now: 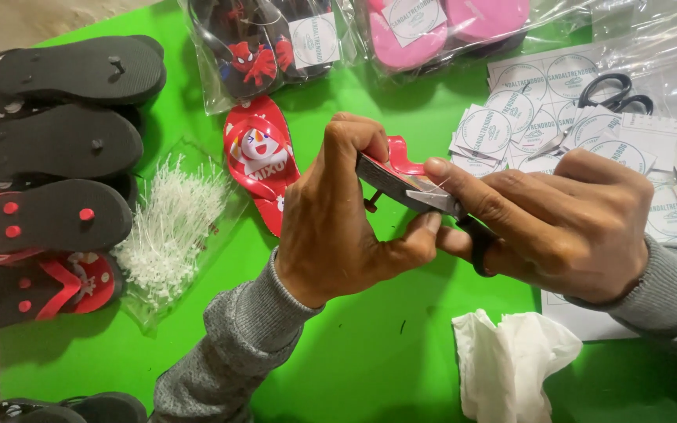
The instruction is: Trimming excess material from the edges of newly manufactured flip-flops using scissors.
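Red rubber showed at the top of my left hand (338, 227), where I pinched a small sandal (401, 160) on edge between thumb and fingers, so that its black sole faced my right hand and its strap plug stuck out below, easy to reach. My left hand was clamped on it, fingers curled over the top and thumb pressing from underneath, which kept the thin sole from bending. My right hand (566, 227) was closed around a pair of scissors (421, 192), forefinger laid along the blades to steady them, a black handle loop showing under my knuckles; the blades lay flat against the sole, tips pointing toward my left palm. I could not tell whether the blades were shut or slightly parted. Just beyond my left hand lay the matching red sandal (260, 160), face up on the green table (370, 352), close enough to pair off. Farther left of that hand sat a clear bag of white plastic ties (170, 227), and past it a row of black-soled sandals (56, 141) turned sole up. Beyond my right hand lay a spread of round paper labels (511, 117) and a second pair of scissors (617, 92). Near my right wrist, toward me, lay a crumpled white tissue (511, 364).
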